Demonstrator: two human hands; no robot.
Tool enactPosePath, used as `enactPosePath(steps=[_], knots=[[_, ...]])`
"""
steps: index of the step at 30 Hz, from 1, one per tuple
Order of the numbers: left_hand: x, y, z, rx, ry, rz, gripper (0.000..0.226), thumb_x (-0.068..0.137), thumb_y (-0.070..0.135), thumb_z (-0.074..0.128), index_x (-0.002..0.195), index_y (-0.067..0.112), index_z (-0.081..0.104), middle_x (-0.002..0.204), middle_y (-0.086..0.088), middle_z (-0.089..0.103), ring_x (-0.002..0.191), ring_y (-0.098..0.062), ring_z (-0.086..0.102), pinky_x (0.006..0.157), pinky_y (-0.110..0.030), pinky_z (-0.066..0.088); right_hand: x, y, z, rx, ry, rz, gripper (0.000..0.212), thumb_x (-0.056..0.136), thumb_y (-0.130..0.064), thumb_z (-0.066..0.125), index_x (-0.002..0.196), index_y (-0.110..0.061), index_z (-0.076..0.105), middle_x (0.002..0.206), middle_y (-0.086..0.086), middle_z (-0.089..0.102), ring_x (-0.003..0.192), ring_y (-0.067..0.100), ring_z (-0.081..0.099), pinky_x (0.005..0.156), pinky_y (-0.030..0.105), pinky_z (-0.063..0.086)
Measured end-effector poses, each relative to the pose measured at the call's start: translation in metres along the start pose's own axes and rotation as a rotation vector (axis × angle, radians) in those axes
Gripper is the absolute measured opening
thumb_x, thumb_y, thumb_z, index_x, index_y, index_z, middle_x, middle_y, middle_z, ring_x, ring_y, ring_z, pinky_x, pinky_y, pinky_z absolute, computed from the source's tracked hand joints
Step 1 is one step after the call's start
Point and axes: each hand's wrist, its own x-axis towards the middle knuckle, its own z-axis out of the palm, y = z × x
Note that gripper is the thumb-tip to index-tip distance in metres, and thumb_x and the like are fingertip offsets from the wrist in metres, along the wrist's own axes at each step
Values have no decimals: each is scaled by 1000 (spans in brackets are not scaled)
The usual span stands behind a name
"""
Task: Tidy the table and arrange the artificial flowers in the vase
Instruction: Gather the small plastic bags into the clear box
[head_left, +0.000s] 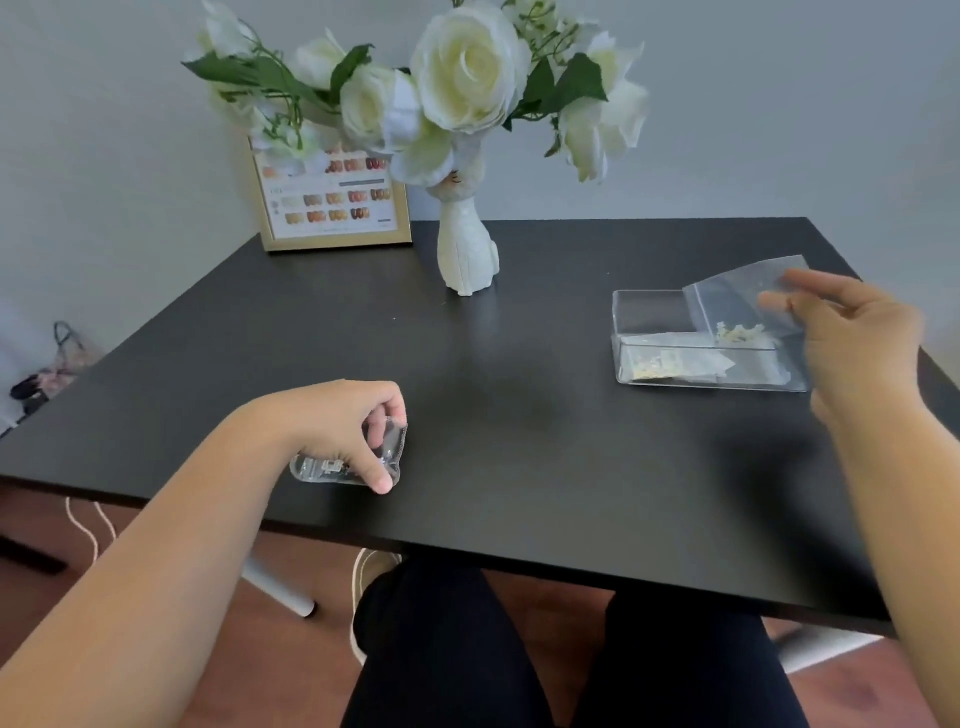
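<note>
Head view, the only one on offer. Lower left of centre, the left hand presses down on a small clear plastic packet lying on the black tabletop; its grip is curled closed on the packet, thumb at the near edge, fingers hooked over the far end, which looks like the way to peel a thin flat thing off a smooth surface.

Over at the right of the frame, the right hand has thumb and fingertips pinched on a clear zip bag, held tilted just above the open clear plastic box. My read: it is about to go in with the other bits, so loose clutter ends up in one place.

Upper centre, the white artificial roses with green leaves already stand in the white ceramic vase at the back of the tabletop, beside a gold-framed nail colour chart that leans on the wall.

Hard to make out: the gold specks in bag and box are too small to identify, the packet's contents are blurred, the topmost blooms are cut off by the frame edge, and petals hide the vase mouth.
</note>
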Motion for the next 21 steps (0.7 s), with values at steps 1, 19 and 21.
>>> enactPosePath(steps=[1,19,21], knots=[[2,2,0,-16,-6,15,57,45,49,90,90,48,54,83,21,66,79,-5,64,68,-32,47,-1,-1,2,-33,7,-2,22,80,-24,62,88,-40,75,86,-15,76,96,6,69,98,41,50],[54,167,-20,-159,202,556,32,104,19,40,121,41,55,98,21,64,98,5,56,83,-21,43,5,13,6,-761,47,-174,36,93,-26,36,116,-37,61,127,-8,48,131,23,22,106,41,16],[60,187,-28,-165,277,606,36,103,18,39,127,42,51,98,18,63,100,2,56,88,-25,45,8,17,-2,-799,69,-193,33,92,-29,40,116,-38,61,139,-6,42,135,21,18,107,44,12]])
